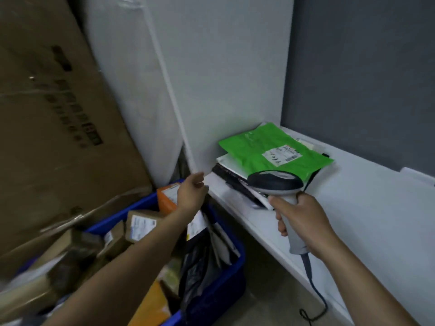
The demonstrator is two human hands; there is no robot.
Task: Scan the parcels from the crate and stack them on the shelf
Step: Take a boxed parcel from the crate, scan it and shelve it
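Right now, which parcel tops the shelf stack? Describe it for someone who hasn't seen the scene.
Find the white shelf right of the blue crate. In its back corner lies a stack of flat mailers; the top one is the green mailer, the only bright green one, white label up.

no legible txt; label on green mailer [270, 149] too blurred.

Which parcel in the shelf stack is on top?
The green mailer, white label facing up. It lies over a white parcel and a black one below.
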